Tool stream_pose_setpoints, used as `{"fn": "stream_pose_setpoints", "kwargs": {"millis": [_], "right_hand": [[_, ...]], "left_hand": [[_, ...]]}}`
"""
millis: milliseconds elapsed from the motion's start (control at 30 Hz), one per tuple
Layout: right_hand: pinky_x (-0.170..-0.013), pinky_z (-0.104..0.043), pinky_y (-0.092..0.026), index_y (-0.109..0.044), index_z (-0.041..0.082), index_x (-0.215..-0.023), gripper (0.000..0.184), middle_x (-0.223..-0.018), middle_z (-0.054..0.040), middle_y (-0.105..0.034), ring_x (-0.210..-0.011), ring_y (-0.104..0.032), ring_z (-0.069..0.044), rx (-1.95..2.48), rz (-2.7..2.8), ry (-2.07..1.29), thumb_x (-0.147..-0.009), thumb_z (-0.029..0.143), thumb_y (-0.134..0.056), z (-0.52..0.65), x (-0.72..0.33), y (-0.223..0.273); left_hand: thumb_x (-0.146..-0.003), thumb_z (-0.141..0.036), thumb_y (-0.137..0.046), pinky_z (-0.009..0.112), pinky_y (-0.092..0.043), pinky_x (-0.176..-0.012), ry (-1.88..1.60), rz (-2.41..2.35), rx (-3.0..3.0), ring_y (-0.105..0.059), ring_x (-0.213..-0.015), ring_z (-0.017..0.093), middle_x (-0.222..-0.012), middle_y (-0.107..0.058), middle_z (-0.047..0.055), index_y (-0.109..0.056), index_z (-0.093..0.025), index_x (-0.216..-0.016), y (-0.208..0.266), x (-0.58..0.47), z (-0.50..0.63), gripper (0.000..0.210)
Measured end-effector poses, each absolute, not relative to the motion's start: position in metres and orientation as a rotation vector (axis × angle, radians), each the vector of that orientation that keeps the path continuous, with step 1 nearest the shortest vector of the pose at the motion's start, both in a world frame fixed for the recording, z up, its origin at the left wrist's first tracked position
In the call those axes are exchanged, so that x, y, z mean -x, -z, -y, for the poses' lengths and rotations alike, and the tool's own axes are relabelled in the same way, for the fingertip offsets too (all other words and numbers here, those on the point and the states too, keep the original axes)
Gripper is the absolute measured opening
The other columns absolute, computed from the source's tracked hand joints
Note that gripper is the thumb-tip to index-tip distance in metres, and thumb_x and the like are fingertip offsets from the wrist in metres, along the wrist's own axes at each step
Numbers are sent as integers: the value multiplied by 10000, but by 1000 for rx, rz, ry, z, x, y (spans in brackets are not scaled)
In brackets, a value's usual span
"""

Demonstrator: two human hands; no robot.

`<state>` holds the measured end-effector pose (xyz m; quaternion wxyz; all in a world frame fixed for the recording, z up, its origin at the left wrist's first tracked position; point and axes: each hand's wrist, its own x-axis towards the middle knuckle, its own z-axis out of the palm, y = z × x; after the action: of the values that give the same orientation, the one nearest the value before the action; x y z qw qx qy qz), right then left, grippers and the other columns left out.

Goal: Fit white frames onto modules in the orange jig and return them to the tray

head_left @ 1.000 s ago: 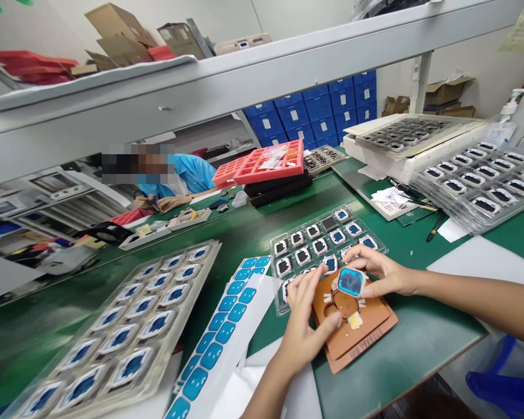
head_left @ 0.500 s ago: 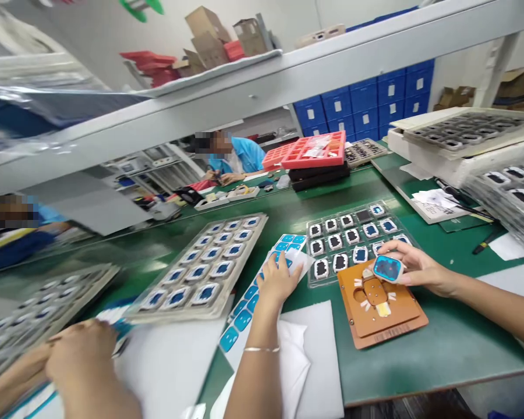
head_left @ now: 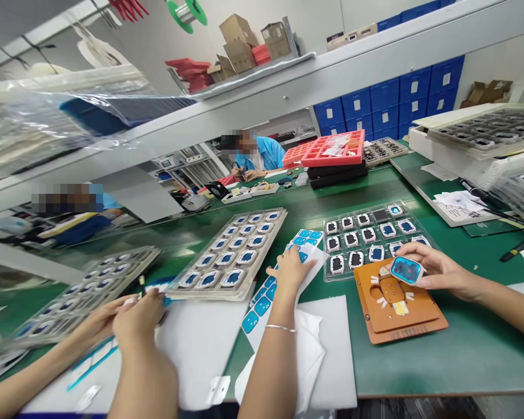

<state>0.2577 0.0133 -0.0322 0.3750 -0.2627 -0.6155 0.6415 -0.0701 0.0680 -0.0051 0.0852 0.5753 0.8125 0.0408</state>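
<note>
My right hand (head_left: 439, 270) grips a small rounded-rectangle watch-like housing (head_left: 406, 270) by its edges, its blue-covered face turned up. Below it lies an orange fixture plate (head_left: 397, 333) with a shaped recess and white tabs. My left hand (head_left: 291, 269), with a thin bracelet at the wrist, rests fingers apart on a sheet of blue film stickers (head_left: 262, 305); its fingertips partly cover the sheet. Just behind the fixture, a clear tray (head_left: 327, 273) carries several white-framed housings, some dark and some blue.
A second tray of blue-faced housings (head_left: 224, 258) stands left of the sheet. Further left, a co-worker's hands (head_left: 135, 314) handle something small over a white mat (head_left: 201, 343). White cloth (head_left: 308, 343) lies by my left forearm. Red trays (head_left: 332, 150) and another person (head_left: 266, 154) are behind.
The whole view has shifted, so things appear further right. My right hand still holds the housing above the fixture, and my left hand stays on the sticker sheet. The co-worker's hands show more clearly.
</note>
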Motion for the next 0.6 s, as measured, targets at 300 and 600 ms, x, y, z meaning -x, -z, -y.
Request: {"fn": "stream_pose_setpoints", "kwargs": {"millis": [300,600], "right_hand": [[-877,-347,-508,-555,240,-1175,526,-1139,-92,-664,-1060,-647,-244,679,1596,-1599,-752,450,-788,-13,-257,29],[-858,-318,-496,-541,245,-1198,520,-1141,-79,-673,-1018,-650,-215,666,1636,-1571,-776,434,-778,-13,-258,31]], "left_hand": [[-857,-355,-631,550,-361,-1020,-243,-2406,-1749,-552,-1261,316,-1304,-649,98,-455,-272,-1356,5,79,-68,536],[-911,-258,-604,507,-411,-982,-324,-2478,-1911,-602,-1187,301,-1271,-627,122,-388,-205,-1230,1,74,-61,389]]}}
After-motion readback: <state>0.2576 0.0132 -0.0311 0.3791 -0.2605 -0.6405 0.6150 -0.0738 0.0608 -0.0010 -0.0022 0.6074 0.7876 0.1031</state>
